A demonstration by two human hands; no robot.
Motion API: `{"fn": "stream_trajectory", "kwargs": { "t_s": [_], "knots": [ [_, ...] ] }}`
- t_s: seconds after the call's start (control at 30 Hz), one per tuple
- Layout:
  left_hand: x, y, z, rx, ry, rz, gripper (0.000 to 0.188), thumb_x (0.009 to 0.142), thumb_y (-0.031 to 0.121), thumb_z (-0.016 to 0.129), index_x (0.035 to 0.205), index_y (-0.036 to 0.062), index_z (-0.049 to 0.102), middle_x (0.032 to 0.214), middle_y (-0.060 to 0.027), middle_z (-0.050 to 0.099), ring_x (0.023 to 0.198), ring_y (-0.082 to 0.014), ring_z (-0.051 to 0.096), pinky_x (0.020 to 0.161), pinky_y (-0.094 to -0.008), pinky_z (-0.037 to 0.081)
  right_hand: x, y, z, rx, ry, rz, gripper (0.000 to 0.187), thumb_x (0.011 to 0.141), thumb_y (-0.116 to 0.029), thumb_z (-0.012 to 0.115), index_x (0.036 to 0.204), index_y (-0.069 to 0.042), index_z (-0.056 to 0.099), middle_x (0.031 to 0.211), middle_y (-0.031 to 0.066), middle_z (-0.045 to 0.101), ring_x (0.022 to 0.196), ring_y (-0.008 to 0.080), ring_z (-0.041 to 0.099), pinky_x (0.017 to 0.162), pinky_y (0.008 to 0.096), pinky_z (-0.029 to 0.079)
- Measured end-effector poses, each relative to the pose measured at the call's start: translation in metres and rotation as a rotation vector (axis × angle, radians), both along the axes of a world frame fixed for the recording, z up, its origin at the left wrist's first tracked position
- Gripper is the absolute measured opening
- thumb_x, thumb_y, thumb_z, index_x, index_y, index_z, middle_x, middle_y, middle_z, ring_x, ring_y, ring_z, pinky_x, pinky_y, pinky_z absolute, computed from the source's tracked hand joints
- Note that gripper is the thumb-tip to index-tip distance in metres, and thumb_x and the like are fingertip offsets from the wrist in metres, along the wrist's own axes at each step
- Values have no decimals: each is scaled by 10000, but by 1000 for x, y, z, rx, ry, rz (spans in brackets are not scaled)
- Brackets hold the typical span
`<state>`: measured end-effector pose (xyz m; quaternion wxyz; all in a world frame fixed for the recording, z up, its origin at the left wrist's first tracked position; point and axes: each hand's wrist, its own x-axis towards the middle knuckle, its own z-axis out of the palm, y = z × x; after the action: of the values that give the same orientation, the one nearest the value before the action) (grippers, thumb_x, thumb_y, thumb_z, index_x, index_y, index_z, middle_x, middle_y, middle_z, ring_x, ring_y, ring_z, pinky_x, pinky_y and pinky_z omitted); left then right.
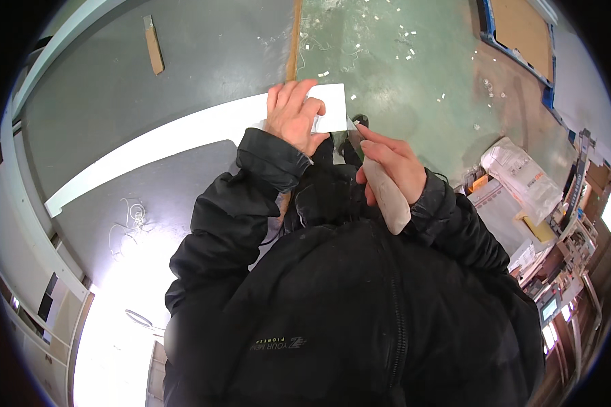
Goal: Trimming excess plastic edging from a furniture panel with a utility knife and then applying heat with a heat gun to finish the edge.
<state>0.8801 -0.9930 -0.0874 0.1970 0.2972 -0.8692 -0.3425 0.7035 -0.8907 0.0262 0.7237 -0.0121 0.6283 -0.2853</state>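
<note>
A long white strip (pixel 176 129) of plain, flat material lies across the dark grey table (pixel 217 54), and its right end juts past the table's edge. My left hand (pixel 294 117) is on the strip near that end, fingers bent over it and thumb on the near side, holding it. In my right hand (pixel 395 166) is a knife with a thick, pale, wrapped-looking handle (pixel 388 200). Its thin blade (pixel 351 125) points up at the near right corner of the strip, touching or very close; I cannot tell which.
A flat tool with a tan handle (pixel 154 51) lies farther back on the table. Thin white shavings (pixel 137 216) are tangled at the near left. White scraps (pixel 404 41) dot the green floor. Plastic bags (pixel 519 173) and papers are heaped at the right, beside a blue-edged frame (pixel 516 51) farther back.
</note>
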Motion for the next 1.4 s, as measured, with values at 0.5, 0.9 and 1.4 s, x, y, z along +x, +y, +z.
{"fn": "stream_trajectory", "kwargs": {
  "t_s": [0.5, 0.9, 1.4],
  "knots": [
    [1, 1, 7, -29, -92, -36, 560, 585, 24, 789, 1094, 89, 566, 1331, -182, 497, 1238, -396, 449, 1085, -556, 283, -16, 7, -64, 14, 120, 26, 639, 940, -255, 569, 1498, -44, 339, 743, 63, 563, 532, 169, 556, 479, 307, 472],
    [-26, 15, 78, 730, 31, 567, 397, 841, 195, 748, 1157, -16, 634, 995, -129, 678, 861, -202, 652, 766, -331, 516, -117, -6, -14, -777, 814, 791, 719, 785, -96, 753, 1436, -132, 451, 987, 128, 599, 820, 281, 617, 744, 333, 505],
    [-81, 59, 8, 1367, 963, 1616, 642, 919, 537, 609, 1212, -33, 584, 1081, -167, 663, 958, -275, 631, 868, -412, 501, -215, -79, -42, -1107, 571, 1237, 568, 850, -105, 661, 1391, -70, 493, 1094, 165, 605, 951, 319, 621, 843, 347, 501]
  ]
}}
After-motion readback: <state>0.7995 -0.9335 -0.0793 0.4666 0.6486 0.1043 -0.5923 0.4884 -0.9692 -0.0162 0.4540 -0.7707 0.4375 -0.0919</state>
